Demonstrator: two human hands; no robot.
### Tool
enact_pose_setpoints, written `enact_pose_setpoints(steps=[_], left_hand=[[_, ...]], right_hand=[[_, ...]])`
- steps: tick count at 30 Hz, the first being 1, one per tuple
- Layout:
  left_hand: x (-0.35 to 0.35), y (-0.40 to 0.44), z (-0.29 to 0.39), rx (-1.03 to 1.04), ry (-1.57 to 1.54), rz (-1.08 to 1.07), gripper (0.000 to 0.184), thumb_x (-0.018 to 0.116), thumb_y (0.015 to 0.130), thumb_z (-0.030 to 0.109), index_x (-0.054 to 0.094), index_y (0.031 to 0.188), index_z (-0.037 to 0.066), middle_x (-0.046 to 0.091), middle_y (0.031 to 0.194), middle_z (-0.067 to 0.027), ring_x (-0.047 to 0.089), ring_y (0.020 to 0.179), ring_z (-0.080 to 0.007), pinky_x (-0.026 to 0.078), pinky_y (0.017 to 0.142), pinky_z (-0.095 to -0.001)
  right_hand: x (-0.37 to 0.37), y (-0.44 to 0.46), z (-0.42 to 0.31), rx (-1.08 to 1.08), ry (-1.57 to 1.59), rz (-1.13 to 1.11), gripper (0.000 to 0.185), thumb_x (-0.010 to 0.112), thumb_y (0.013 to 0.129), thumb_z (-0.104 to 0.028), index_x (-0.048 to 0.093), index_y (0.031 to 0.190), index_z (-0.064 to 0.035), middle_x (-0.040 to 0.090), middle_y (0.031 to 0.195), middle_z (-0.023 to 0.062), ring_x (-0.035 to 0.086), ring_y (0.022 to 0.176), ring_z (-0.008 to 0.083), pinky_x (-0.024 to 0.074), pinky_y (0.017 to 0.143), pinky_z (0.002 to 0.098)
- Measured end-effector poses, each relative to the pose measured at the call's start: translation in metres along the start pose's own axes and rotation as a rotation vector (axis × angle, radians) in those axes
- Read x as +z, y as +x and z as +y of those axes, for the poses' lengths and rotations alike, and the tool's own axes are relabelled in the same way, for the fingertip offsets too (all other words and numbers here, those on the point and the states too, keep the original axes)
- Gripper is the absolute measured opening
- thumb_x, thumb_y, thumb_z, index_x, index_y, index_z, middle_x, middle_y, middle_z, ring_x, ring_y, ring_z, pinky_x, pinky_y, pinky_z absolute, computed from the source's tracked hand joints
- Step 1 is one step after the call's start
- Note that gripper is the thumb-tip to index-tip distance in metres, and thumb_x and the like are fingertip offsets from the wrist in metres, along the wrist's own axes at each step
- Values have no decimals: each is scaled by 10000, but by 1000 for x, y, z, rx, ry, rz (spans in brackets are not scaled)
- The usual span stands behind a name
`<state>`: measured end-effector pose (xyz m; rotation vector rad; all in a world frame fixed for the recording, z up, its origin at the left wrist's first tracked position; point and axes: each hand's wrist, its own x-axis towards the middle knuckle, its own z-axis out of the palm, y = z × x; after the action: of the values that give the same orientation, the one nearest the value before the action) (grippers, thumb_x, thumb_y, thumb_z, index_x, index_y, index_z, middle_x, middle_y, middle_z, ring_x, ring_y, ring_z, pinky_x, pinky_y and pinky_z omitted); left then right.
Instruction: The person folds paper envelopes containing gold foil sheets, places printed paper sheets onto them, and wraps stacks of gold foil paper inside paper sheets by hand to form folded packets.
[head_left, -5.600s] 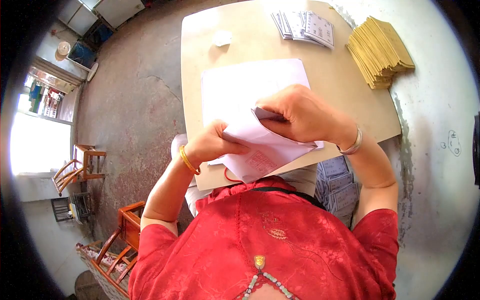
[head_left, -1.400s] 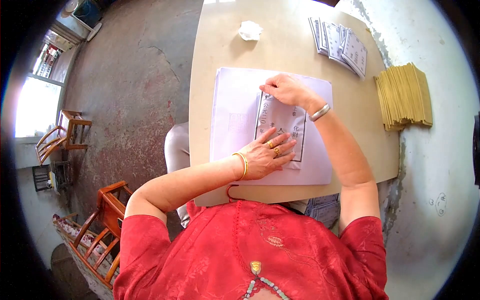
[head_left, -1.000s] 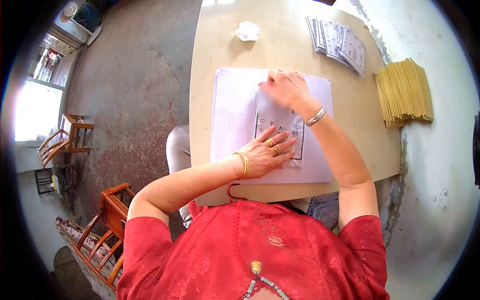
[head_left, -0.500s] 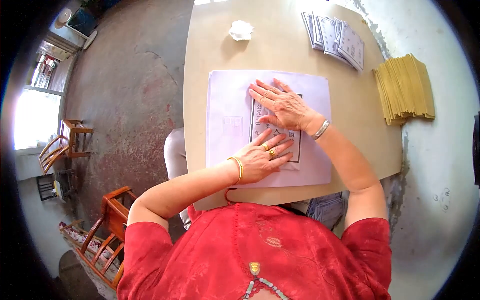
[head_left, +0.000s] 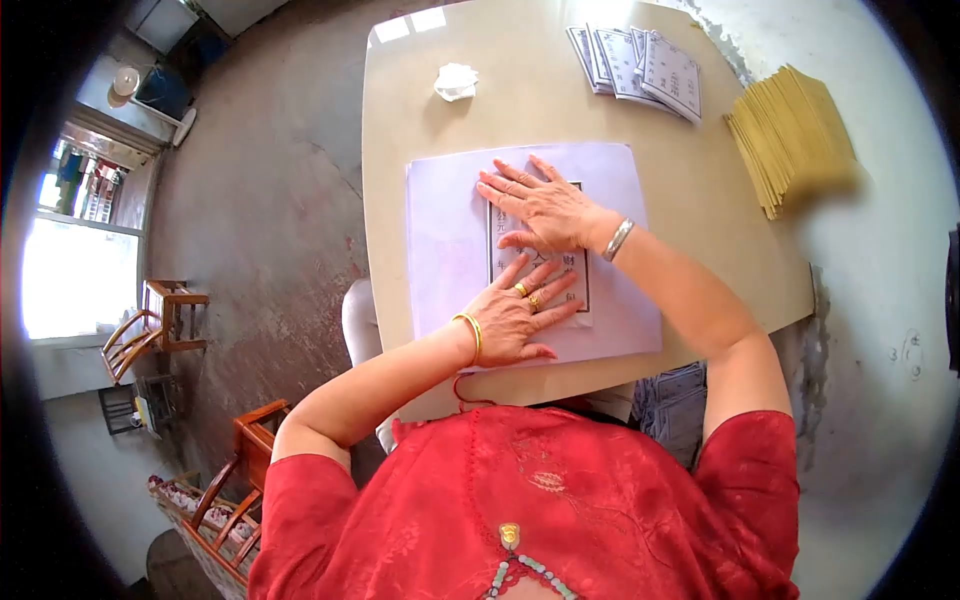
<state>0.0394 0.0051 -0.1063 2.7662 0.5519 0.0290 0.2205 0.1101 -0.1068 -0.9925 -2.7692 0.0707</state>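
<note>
The table (head_left: 720,225) fills the middle of the frame, and on it, in front of me, lie the large white sheets (head_left: 438,205). Along the table's right edge, at the upper right of the frame, is the stack of yellow paper (head_left: 795,130). More printed bundles (head_left: 672,408) show below the table's near edge, right of centre. My 2 hands lie flat at the centre of the frame, right hand (head_left: 550,213) above left hand (head_left: 508,315), and I cannot tell whether they touch. My grip is open on each side, fingers spread, palms down, clamped on nothing. Under them, on the white sheets, is the black-framed printed packet (head_left: 571,270), partly covered. A fan of printed packets (head_left: 650,72) lies at the upper right of the table, and a crumpled white piece (head_left: 456,82) at its upper left.
</note>
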Motion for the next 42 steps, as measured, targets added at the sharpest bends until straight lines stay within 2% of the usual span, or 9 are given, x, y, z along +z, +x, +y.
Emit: enact_pose_setpoints(steps=[4, 5, 7, 10, 13, 17, 23, 31, 42], left_hand=[[3, -11, 5, -83, 8, 59, 725, 469, 918, 594, 309, 1523, 228, 145, 1621, -104, 74, 1498, -333, -21, 1163, -599], [1, -16, 6, -135, 2, 84, 720, 470, 922, 589, 308, 1522, 227, 144, 1620, -110, 77, 1497, -335, -6, 1161, -606], [-3, -27, 8, -236, -11, 128, 709, 472, 930, 580, 305, 1522, 226, 143, 1617, -123, 82, 1496, -340, 25, 1155, -621], [5, -33, 7, -265, 28, 154, 685, 491, 938, 540, 316, 1515, 217, 149, 1611, -144, 92, 1491, -358, 52, 1165, -596], [6, -29, 12, -291, 65, 170, 650, 500, 943, 499, 352, 1498, 197, 182, 1599, -157, 123, 1483, -365, 73, 1178, -562], [8, -30, 10, -309, 32, 217, 641, 523, 934, 453, 367, 1491, 177, 213, 1586, -174, 155, 1473, -373, 107, 1180, -545], [9, -27, 9, -309, -68, 272, 707, 594, 896, 378, 329, 1509, 144, 203, 1586, -190, 167, 1466, -388, 123, 1176, -543], [3, -30, 15, -279, -123, 350, 858, 667, 849, 356, 238, 1525, 51, 135, 1600, -207, 108, 1481, -386, 97, 1188, -515], [2, -27, 17, -317, -45, 254, 772, 642, 869, 380, 319, 1500, 71, 169, 1593, -205, 143, 1471, -394, 101, 1181, -535]], right_hand=[[-17, -15, 10, 218, 194, 288, 673, 495, 952, -528, 391, 1476, -118, 344, 1548, 104, 267, 1455, 250, 205, 1170, 479], [-24, -24, 14, 285, 287, 518, 474, 579, 953, -383, 555, 1324, -90, 555, 1373, 128, 495, 1303, 288, 398, 1054, 405], [-40, -50, 2, 573, 389, 503, 295, 620, 940, -259, 631, 1128, -33, 697, 1097, 109, 685, 981, 245, 536, 826, 320], [-42, -85, -8, 904, 673, 97, 257, 627, 918, -251, 638, 1043, -27, 714, 975, 127, 713, 778, 227, 551, 656, 324], [-35, -95, -30, 992, 978, 145, 283, 640, 909, -245, 631, 1023, 14, 713, 915, 138, 707, 705, 183, 553, 616, 313], [-21, -99, -48, 885, 1238, 184, 315, 666, 882, -233, 620, 1030, 41, 700, 930, 156, 694, 810, 210, 550, 708, 315], [-12, -102, -120, 830, 894, 394, 468, 682, 847, -214, 522, 1202, 46, 661, 1003, 231, 664, 887, 266, 527, 778, 371], [-13, -153, -85, 914, 1097, 799, 494, 652, 886, -149, 499, 1326, 17, 662, 1023, 131, 643, 857, 150, 530, 720, 275], [-77, -212, 9, 963, 1369, 1208, 427, 645, 915, -182, 529, 1297, -33, 647, 990, 48, 605, 804, 94, 516, 638, 263]])
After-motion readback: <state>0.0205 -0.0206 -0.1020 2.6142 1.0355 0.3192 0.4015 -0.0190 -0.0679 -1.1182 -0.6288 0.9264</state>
